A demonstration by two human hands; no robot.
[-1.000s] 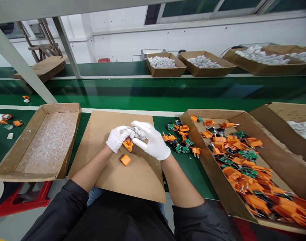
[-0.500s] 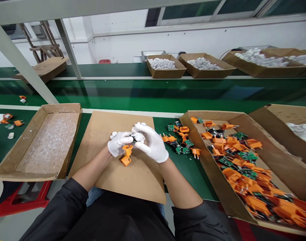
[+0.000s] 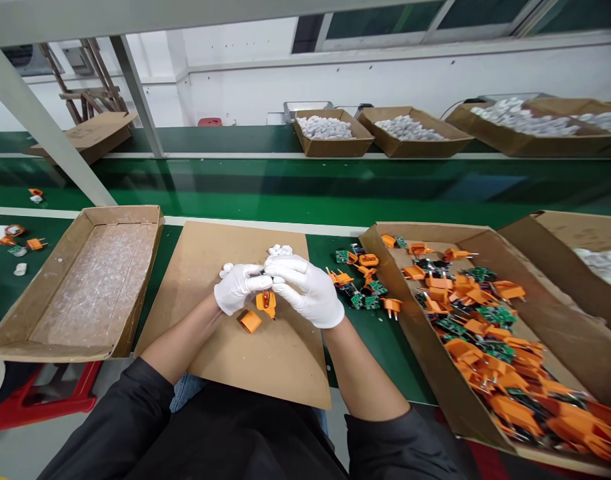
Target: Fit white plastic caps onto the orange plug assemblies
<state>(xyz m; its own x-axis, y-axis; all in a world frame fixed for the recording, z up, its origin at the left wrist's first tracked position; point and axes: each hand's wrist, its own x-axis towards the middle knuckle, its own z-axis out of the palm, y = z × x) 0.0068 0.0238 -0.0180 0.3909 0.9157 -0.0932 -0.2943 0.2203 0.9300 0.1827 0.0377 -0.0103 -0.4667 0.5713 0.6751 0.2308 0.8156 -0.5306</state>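
Note:
My left hand [image 3: 239, 289], in a white glove, is closed with its fingertips pinched on a small dark part. My right hand [image 3: 308, 289], also gloved, meets it there with fingers pressed together; what they grip is mostly hidden. An orange plug piece [image 3: 266, 303] hangs just below the fingertips. Beneath it, an orange shell [image 3: 249, 321] lies on the cardboard sheet [image 3: 265, 363]. Small white pieces [image 3: 279, 251] lie just beyond my right hand, and another white piece shows beside my left hand.
A shallow cardboard tray [image 3: 85, 287] stands at the left. On the right, a cardboard box [image 3: 403, 327] holds many orange plugs with green boards, and several more lie beside it. Boxes of white parts [image 3: 325, 128] line the back shelf.
The orange plug piece has turned and shifted right, away from the orange shell. My right hand has closed its fingers toward my left fingertips, and the white pieces beyond it are now uncovered.

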